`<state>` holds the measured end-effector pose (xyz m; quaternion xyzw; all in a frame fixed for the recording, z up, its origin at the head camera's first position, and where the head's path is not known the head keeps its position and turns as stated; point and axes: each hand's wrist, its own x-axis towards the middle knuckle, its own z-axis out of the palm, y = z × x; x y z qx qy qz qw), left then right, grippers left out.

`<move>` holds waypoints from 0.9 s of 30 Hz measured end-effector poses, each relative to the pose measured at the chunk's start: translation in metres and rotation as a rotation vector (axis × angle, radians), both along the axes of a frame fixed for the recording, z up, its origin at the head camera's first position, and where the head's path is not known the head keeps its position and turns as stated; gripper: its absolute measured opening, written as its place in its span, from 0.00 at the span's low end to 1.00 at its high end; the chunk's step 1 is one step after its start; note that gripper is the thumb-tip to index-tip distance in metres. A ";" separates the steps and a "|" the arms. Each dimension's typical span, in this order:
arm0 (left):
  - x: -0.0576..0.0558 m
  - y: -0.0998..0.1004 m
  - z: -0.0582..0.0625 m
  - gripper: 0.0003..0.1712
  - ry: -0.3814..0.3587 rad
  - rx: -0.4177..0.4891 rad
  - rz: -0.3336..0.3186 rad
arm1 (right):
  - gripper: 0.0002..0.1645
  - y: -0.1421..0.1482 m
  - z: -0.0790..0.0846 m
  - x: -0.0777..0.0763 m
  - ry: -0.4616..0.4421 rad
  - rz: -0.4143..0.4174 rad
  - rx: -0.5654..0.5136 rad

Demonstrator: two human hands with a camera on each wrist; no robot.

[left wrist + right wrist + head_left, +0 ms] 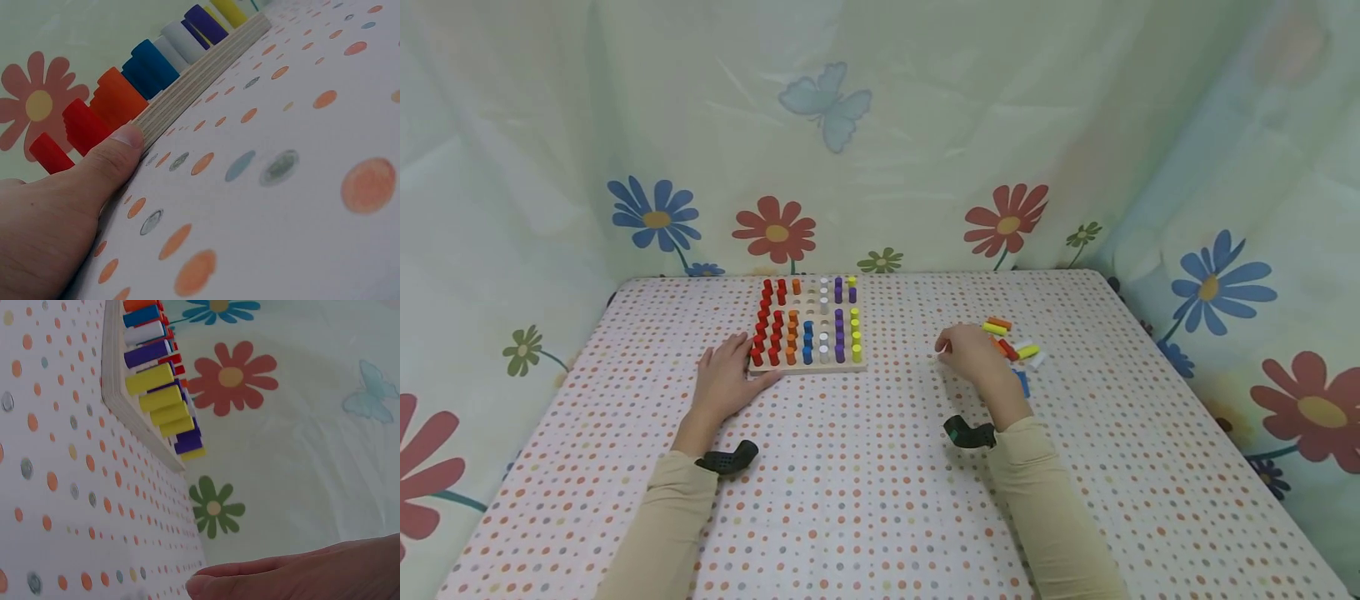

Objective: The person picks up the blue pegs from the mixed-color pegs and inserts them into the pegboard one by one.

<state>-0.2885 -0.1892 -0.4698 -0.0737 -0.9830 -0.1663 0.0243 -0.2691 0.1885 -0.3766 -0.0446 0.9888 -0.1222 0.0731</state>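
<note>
A wooden pegboard [808, 372] carries upright pegs in columns of red, orange, blue, white, purple and yellow, with several bare holes toward its middle and back. At its front left corner rests my left hand [726, 379], fingers spread along the left side. In the left wrist view the thumb [119, 153] lies against the board's front edge [203, 72]. My right hand [972, 354] is over the cloth to the right of the board, beside loose pegs. Its fingers bend together, and whether a peg is between them is hidden. In the right wrist view part of that hand [300, 575] shows at the bottom.
Loose pegs lie right of my right hand: a yellow peg [995, 329], an orange peg [999, 322], a red peg [1008, 349], a white peg [1037, 360] and blue ones [1022, 382]. A dotted cloth [850, 500] covers the table; flowered curtains [895, 167] stand behind and at both sides.
</note>
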 end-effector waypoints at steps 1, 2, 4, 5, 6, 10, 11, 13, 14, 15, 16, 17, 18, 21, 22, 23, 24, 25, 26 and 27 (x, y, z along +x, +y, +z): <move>0.000 0.000 0.000 0.60 -0.002 0.003 -0.001 | 0.10 0.004 0.000 0.000 -0.017 -0.010 0.001; 0.001 0.000 0.001 0.60 -0.005 0.007 -0.001 | 0.10 0.008 0.000 -0.001 -0.034 -0.025 0.000; 0.001 0.000 0.001 0.59 -0.009 0.016 -0.001 | 0.10 0.016 0.000 -0.001 -0.056 -0.055 -0.006; 0.001 0.000 0.001 0.59 -0.011 0.021 0.001 | 0.10 0.018 0.001 -0.001 -0.066 -0.071 -0.013; 0.001 0.000 0.002 0.59 -0.013 0.023 0.003 | 0.10 0.021 0.001 -0.001 -0.073 -0.080 -0.017; 0.001 0.000 0.001 0.59 -0.008 0.021 0.003 | 0.08 0.028 -0.001 0.001 -0.077 -0.093 -0.004; 0.001 0.000 0.001 0.58 -0.005 0.021 0.000 | 0.08 0.030 -0.001 0.002 -0.081 -0.099 0.001; 0.002 0.000 0.001 0.58 -0.005 0.022 -0.001 | 0.07 0.033 0.000 0.005 -0.086 -0.094 0.026; 0.002 0.001 0.002 0.58 -0.007 0.024 -0.001 | 0.07 0.034 0.000 0.006 -0.096 -0.100 0.040; 0.002 0.001 0.002 0.58 -0.009 0.025 -0.001 | 0.07 0.036 0.001 0.007 -0.106 -0.103 0.053; 0.002 0.001 0.002 0.58 -0.013 0.025 0.000 | 0.07 0.037 0.002 0.008 -0.119 -0.108 0.065; 0.002 0.001 0.002 0.59 -0.014 0.024 0.000 | 0.08 0.038 0.003 0.009 -0.131 -0.108 0.078; 0.002 0.001 0.002 0.59 -0.017 0.023 0.001 | 0.08 0.039 0.003 0.010 -0.143 -0.104 0.093; 0.001 0.001 0.002 0.59 -0.015 0.022 0.000 | 0.11 0.041 0.003 0.010 -0.197 -0.112 0.100; 0.001 0.001 0.002 0.59 -0.014 0.022 0.000 | 0.12 0.041 0.003 0.010 -0.217 -0.113 0.101; 0.001 0.001 0.002 0.59 -0.013 0.022 0.000 | 0.14 0.041 0.003 0.009 -0.234 -0.113 0.102; 0.001 0.000 0.002 0.59 -0.013 0.023 0.001 | 0.15 0.040 0.003 0.009 -0.254 -0.121 0.099; 0.001 0.000 0.002 0.59 -0.013 0.023 0.001 | 0.16 0.040 0.003 0.008 -0.270 -0.128 0.094; 0.000 0.000 0.002 0.59 -0.013 0.023 0.002 | 0.16 0.039 0.002 0.008 -0.286 -0.134 0.093; 0.000 0.000 0.002 0.59 -0.013 0.023 0.002 | 0.17 0.039 0.002 0.007 -0.296 -0.140 0.092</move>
